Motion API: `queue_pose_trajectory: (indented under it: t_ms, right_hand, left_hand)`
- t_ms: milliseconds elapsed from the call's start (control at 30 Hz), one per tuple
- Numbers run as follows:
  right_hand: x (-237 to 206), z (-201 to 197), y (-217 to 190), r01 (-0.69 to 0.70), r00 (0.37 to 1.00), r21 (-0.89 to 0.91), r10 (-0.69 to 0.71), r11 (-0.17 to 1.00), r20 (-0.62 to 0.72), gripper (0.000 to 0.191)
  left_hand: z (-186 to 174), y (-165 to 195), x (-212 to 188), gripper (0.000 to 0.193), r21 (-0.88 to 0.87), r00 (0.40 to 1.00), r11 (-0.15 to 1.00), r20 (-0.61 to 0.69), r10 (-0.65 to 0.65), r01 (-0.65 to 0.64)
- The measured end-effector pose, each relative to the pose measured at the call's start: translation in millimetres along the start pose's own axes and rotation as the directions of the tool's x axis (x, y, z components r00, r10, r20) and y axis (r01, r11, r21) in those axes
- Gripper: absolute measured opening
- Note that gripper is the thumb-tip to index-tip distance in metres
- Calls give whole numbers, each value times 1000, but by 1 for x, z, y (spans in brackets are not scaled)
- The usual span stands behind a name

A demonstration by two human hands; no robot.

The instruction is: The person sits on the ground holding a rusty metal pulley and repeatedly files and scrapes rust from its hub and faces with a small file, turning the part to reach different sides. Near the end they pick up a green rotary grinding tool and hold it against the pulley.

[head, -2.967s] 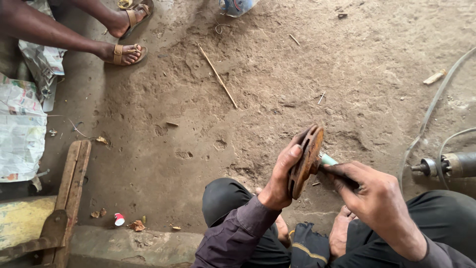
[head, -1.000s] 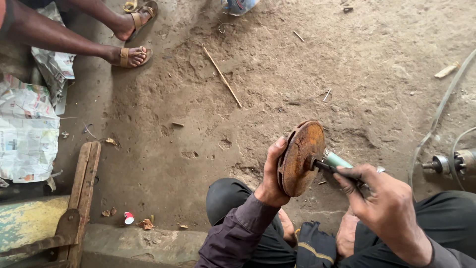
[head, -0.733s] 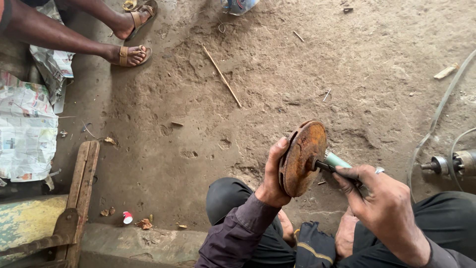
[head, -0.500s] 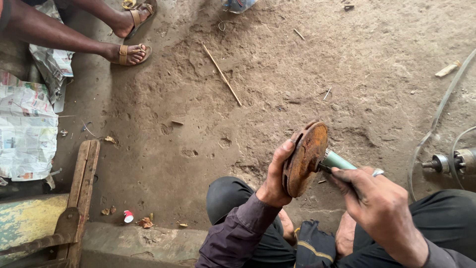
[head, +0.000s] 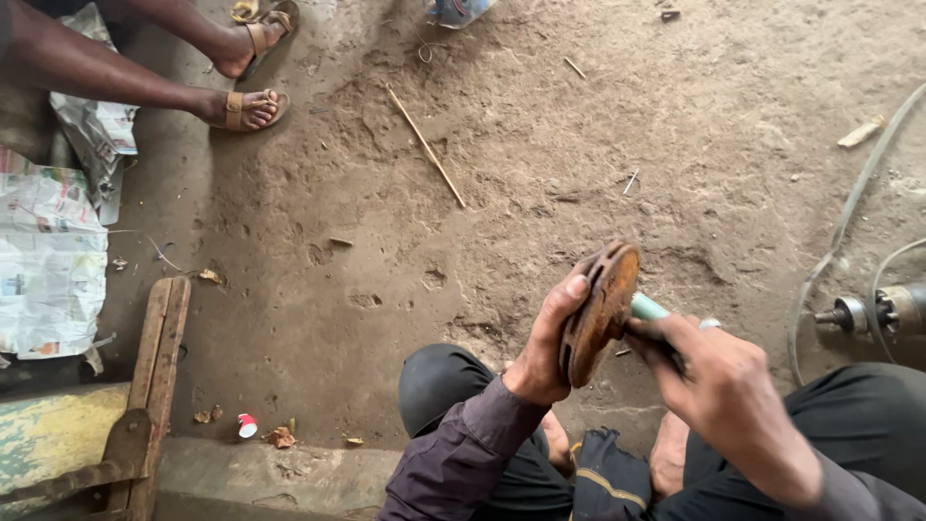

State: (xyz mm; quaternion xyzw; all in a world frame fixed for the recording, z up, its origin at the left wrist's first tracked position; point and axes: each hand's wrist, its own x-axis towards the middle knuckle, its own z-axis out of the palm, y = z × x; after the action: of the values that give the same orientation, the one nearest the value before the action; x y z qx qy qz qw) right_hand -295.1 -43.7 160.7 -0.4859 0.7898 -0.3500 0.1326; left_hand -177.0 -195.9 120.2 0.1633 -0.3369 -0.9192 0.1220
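A rusty round metal disc (head: 603, 311) is held on edge above the dirt floor, between my knees. My left hand (head: 547, 349) grips its near rim, thumb along the edge. My right hand (head: 719, 386) is closed around a tool with a pale green handle (head: 648, 308), whose end meets the disc's right face. The tool's tip is hidden behind the disc and my fingers.
A power tool (head: 883, 309) with cables lies at the right. A thin stick (head: 426, 147) lies on the dirt ahead. Another person's sandalled feet (head: 241, 108) are at top left, newspaper (head: 48, 260) at left, a wooden frame (head: 145, 386) at lower left.
The disc has turned in my left hand from showing its broad face to standing nearly edge-on. My right hand has stayed against it with the tool.
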Motion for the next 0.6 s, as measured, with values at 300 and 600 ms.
queue_pose_trajectory:
  t_ms: [300,600]
  right_hand:
    - [-1,-8,7,-71,991,-55,76,996,113,45]
    - [-4,-12,2,-54,992,-27,57,998,113,37]
  left_hand:
    - [2,-2,0,88,39,1000,999,21,11,-11]
    - [3,0,-2,86,9,1000,1000,17,-5,5]
